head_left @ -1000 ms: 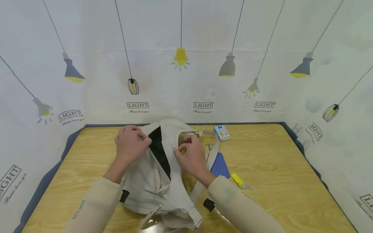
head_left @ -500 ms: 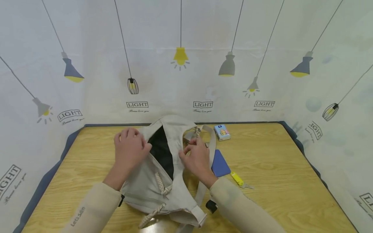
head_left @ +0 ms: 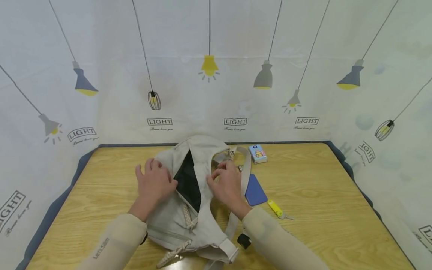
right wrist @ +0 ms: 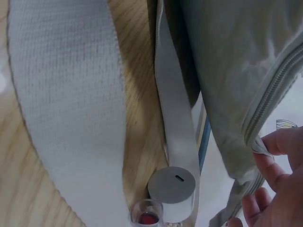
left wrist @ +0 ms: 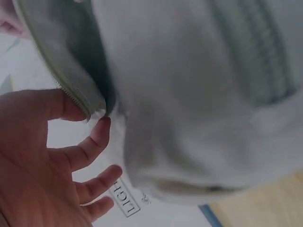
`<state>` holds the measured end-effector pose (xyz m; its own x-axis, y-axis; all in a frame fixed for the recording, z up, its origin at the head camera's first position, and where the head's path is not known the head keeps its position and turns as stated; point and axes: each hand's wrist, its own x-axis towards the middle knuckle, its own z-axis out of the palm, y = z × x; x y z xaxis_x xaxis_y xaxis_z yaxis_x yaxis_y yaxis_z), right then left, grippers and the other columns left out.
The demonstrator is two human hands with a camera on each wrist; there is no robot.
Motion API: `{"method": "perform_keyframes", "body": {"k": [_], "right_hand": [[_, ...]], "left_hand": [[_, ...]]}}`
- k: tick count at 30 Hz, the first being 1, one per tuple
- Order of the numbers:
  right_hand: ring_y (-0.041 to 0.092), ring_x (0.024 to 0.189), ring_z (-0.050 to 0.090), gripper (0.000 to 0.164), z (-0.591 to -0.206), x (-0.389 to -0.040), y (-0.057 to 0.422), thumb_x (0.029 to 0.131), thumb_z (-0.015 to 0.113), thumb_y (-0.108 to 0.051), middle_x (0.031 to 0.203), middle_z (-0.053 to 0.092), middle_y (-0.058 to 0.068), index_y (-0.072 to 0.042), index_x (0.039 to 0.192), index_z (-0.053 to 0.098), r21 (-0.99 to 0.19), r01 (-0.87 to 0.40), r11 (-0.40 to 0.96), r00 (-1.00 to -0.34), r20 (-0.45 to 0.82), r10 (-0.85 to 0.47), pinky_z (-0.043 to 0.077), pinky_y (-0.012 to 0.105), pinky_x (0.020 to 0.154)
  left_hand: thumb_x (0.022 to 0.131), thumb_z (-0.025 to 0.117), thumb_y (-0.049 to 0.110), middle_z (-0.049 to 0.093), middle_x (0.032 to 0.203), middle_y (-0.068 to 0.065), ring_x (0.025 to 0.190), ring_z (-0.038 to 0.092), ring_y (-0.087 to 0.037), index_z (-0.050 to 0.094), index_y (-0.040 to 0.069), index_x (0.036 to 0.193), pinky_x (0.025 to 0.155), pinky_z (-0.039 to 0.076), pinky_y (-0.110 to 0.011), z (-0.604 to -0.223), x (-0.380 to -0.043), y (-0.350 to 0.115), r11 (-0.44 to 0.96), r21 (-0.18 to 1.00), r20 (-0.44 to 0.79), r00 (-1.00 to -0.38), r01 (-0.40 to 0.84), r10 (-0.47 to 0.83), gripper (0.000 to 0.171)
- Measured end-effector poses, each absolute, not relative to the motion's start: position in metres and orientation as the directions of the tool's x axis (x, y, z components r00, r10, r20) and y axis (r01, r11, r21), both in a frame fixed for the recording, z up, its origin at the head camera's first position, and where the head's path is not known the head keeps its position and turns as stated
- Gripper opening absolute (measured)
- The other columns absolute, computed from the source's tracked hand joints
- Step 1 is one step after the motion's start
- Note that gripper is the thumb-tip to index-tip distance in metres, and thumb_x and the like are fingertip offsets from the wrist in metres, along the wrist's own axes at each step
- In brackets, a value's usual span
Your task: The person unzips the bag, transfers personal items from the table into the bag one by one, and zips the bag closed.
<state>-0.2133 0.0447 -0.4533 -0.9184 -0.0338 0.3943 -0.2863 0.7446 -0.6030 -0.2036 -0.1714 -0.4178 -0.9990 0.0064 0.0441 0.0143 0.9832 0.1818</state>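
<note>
A beige backpack [head_left: 168, 221] lies on the wooden table, its zipped opening [head_left: 189, 182] spread to show a black inside. On the left of that opening, my left hand [head_left: 154, 183] pinches the edge. The left wrist view shows the zipper edge [left wrist: 71, 94] between thumb and index finger, with the other fingers loose. Across the gap, my right hand [head_left: 227, 183] pinches the opposite side. Fabric at the end of a zipper [right wrist: 260, 146] sits between its thumb and finger in the right wrist view. Braided cord pulls [head_left: 189, 217] hang from the bag.
Right of the bag lie a pale strap [head_left: 248, 161], a small light-blue box [head_left: 258, 154], a blue flat piece [head_left: 255, 191] and a yellow key tag [head_left: 275, 207] with a key. A black buckle [head_left: 244, 240] is near my right sleeve. A grey-topped cylinder [right wrist: 171, 185] stands by the strap.
The bag's opening has spread wider and the bag has shifted right. My left hand has come slightly nearer; my right hand moved a little right, then held still.
</note>
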Motion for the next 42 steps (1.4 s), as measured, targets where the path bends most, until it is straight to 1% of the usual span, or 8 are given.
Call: {"method": "perform_keyframes", "body": {"k": [3,5,8,13,21,26,33,42], "right_hand": [[0.024,0.099,0.055,0.024,-0.454,-0.212,0.043,0.083,0.072,-0.028,0.105,0.058,0.004,-0.017,0.063,0.068,-0.61,-0.267,0.746,-0.93,0.367,-0.032,0.039,0.051,0.085],[0.024,0.1,0.055,0.024,-0.454,-0.211,0.043,0.084,0.072,-0.029,0.106,0.058,0.003,-0.018,0.063,0.068,-0.61,-0.248,0.753,-0.938,0.346,-0.029,0.039,0.05,0.086],[0.024,0.1,0.056,0.025,-0.454,-0.211,0.042,0.084,0.072,-0.03,0.107,0.058,0.002,-0.019,0.063,0.067,-0.601,-0.233,0.765,-0.944,0.328,-0.03,0.039,0.05,0.087],[0.022,0.099,0.055,0.024,-0.456,-0.212,0.043,0.084,0.072,-0.031,0.104,0.057,0.001,-0.019,0.062,0.068,-0.577,-0.241,0.78,-0.939,0.341,-0.038,0.037,0.045,0.084],[0.022,0.09,0.055,0.023,-0.464,-0.214,0.044,0.08,0.073,-0.03,0.097,0.057,0.002,-0.019,0.061,0.069,-0.541,-0.293,0.788,-0.915,0.398,-0.066,0.036,0.043,0.077],[0.023,0.088,0.055,0.022,-0.466,-0.214,0.044,0.08,0.073,-0.031,0.096,0.057,0.001,-0.02,0.062,0.07,-0.535,-0.296,0.791,-0.917,0.392,-0.078,0.038,0.045,0.078],[0.022,0.099,0.057,0.02,-0.459,-0.211,0.035,0.082,0.073,-0.033,0.105,0.06,0.003,-0.019,0.068,0.074,-0.549,-0.315,0.774,-0.919,0.379,-0.105,0.04,0.047,0.082],[0.021,0.103,0.054,0.016,-0.456,-0.205,0.009,0.083,0.073,-0.033,0.107,0.059,0.002,-0.02,0.075,0.075,-0.513,-0.368,0.775,-0.918,0.333,-0.216,0.039,0.043,0.083]], "left_hand": [[0.085,0.069,0.042,0.05,0.136,-0.018,0.144,0.02,-0.039,0.067,0.016,0.066,0.11,0.011,-0.07,-0.427,-0.204,-0.166,0.984,0.178,0.064,-0.998,0.03,0.019,0.031],[0.082,0.073,0.044,0.051,0.135,-0.017,0.145,0.02,-0.038,0.067,0.02,0.063,0.111,0.012,-0.068,-0.43,-0.203,-0.163,0.983,0.174,0.068,-0.997,0.052,0.041,0.031],[0.081,0.072,0.036,0.054,0.129,-0.015,0.142,0.027,-0.037,0.063,0.02,0.061,0.11,0.016,-0.066,-0.429,-0.202,-0.161,0.975,0.209,0.109,-0.993,0.071,0.049,0.027],[0.082,0.062,0.024,0.054,0.12,-0.014,0.129,0.036,-0.038,0.059,0.017,0.062,0.105,0.022,-0.063,-0.409,-0.198,-0.168,0.942,0.326,0.265,-0.964,0.085,-0.005,0.022],[0.08,0.06,0.016,0.053,0.121,-0.015,0.13,0.035,-0.04,0.061,0.014,0.062,0.103,0.021,-0.066,-0.379,-0.195,-0.193,0.889,0.431,0.435,-0.899,0.154,-0.055,0.018],[0.08,0.06,0.015,0.055,0.121,-0.015,0.13,0.035,-0.039,0.063,0.013,0.064,0.102,0.022,-0.069,-0.375,-0.193,-0.204,0.872,0.454,0.448,-0.893,0.18,-0.049,0.017],[0.083,0.062,0.016,0.055,0.123,-0.017,0.129,0.037,-0.042,0.066,0.011,0.068,0.096,0.025,-0.072,-0.369,-0.193,-0.218,0.874,0.453,0.447,-0.893,0.179,-0.049,0.016],[0.087,0.064,0.016,0.053,0.125,-0.019,0.127,0.036,-0.047,0.067,0.009,0.074,0.093,0.024,-0.074,-0.359,-0.194,-0.254,0.878,0.426,0.461,-0.888,0.22,-0.001,0.015]]}}
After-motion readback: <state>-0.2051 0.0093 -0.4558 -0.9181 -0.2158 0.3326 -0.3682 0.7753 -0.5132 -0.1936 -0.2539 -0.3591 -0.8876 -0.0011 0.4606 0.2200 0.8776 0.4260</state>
